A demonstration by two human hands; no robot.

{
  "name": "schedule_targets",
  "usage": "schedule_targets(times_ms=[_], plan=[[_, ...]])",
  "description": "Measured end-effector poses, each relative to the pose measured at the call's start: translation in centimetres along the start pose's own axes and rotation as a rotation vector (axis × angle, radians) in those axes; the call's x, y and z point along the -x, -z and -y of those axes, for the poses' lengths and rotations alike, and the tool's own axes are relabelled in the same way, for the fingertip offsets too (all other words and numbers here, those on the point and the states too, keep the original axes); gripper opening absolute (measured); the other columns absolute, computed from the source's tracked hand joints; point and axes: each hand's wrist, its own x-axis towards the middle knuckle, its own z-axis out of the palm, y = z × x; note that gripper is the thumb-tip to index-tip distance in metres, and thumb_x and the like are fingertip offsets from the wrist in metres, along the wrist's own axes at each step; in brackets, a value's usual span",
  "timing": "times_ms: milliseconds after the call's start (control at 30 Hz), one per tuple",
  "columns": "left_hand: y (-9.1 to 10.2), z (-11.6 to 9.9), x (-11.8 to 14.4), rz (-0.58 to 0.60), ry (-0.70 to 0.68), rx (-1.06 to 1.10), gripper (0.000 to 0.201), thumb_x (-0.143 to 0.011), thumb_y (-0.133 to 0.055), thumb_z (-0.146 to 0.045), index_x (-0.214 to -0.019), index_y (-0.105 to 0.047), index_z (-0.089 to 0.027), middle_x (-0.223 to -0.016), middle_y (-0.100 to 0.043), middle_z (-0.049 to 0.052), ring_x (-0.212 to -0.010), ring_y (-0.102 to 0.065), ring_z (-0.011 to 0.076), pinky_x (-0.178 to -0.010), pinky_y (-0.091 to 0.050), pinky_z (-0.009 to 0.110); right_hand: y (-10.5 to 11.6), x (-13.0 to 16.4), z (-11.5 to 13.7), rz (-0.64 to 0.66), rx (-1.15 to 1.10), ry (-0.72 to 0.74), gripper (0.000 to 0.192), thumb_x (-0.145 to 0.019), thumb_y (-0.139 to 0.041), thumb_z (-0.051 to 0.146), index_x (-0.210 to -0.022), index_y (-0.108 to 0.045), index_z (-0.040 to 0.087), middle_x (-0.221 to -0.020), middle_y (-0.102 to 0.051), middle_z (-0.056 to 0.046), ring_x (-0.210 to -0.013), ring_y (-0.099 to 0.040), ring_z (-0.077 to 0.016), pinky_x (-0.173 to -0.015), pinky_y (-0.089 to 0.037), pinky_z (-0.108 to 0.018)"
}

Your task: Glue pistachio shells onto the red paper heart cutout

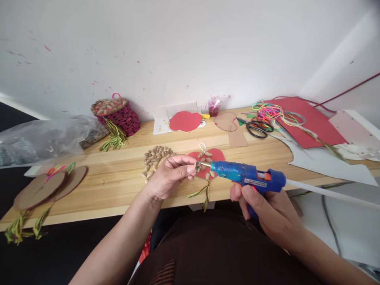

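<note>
A: How far along does the red heart-shaped paper cutout [216,156] on the pale wooden tabletop [118,174] look?

B: Partly covered, I'd judge. A handful of small tan seed shells already sit on it, mostly near its top and lower middle, while much of the red is bare. The loose pile of tan seed shells [155,156] just left of it is plentiful, so most of the covering seems left to do. A white loop shows at its top and green-yellow threads hang from its bottom over the table edge.

A: And the hands?

B: The left hand [169,178] is raised above the table's front edge, thumb and forefinger pinched together on a single small brown seed shell [197,167], turned toward the nozzle. The right hand [267,209] is wrapped around the grip of the blue hot-glue gun [249,176], fingers closed on it, one finger at the trigger area. The gun lies level, pointing left, its metal tip touching the shell, just over the heart.

A: Finished pieces nearby?

B: Two round brown cardboard discs with thread tassels [47,188] lie at far left.
</note>
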Motion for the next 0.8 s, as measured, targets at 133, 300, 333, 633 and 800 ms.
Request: schedule_targets(times_ms=[133, 300, 333, 633, 800], plan=[[0.02, -0.06, 0.02, 0.002, -0.007, 0.008, 0.024, -0.066, -0.093, -0.030, -0.082, -0.081, -0.017, -0.068, -0.071, 0.002, -0.059, -0.060, 0.0065, -0.062, -0.050, 0.016, -0.27, 0.01, 0.17, -0.031, -0.050, 0.007, 0.031, -0.101, -0.051, 0.047, -0.086, -0.065, 0.025, -0.067, -0.060, 0.001, -0.051, -0.055, -0.0131, -0.052, -0.044, -0.031], [-0.14, -0.09, -0.05, -0.014, -0.030, 0.052, 0.024, -0.066, -0.093, -0.029, -0.082, -0.080, -0.017, -0.066, -0.071, 0.002, -0.060, -0.062, 0.0080, -0.060, -0.051, 0.017, -0.47, 0.14, 0.22, -0.045, -0.081, 0.034, 0.028, -0.101, -0.052, 0.046, -0.089, -0.066, 0.025, -0.079, -0.064, 0.000, -0.051, -0.055, -0.0108, -0.051, -0.044, -0.029], [-0.17, -0.09, -0.07, -0.021, -0.034, 0.064, 0.024, -0.066, -0.093, -0.029, -0.083, -0.080, -0.017, -0.066, -0.070, 0.002, -0.060, -0.062, 0.0082, -0.060, -0.051, 0.017, -0.41, 0.19, 0.18, -0.031, -0.063, 0.034, 0.028, -0.101, -0.052, 0.046, -0.088, -0.065, 0.025, -0.074, -0.062, 0.001, -0.051, -0.054, -0.0113, -0.052, -0.044, -0.030], [-0.47, 0.05, -0.14, -0.063, -0.022, 0.137, 0.025, -0.064, -0.094, -0.027, -0.082, -0.079, -0.016, -0.066, -0.070, 0.001, -0.058, -0.062, 0.0073, -0.056, -0.051, 0.016, -0.07, 0.69, -0.36, 0.057, -0.005, 0.022, 0.027, -0.102, -0.048, 0.044, -0.094, -0.065, 0.024, -0.062, -0.055, 0.001, -0.054, -0.054, -0.0156, -0.053, -0.043, -0.031], [-0.66, 0.15, -0.13, -0.050, -0.021, 0.133, 0.025, -0.065, -0.093, -0.027, -0.083, -0.079, -0.015, -0.064, -0.070, 0.002, -0.057, -0.061, 0.0072, -0.057, -0.050, 0.016, -0.12, 0.66, -0.26, 0.066, 0.018, 0.028, 0.029, -0.103, -0.047, 0.044, -0.092, -0.064, 0.023, -0.068, -0.061, 0.000, -0.053, -0.053, -0.0133, -0.051, -0.043, -0.030]])
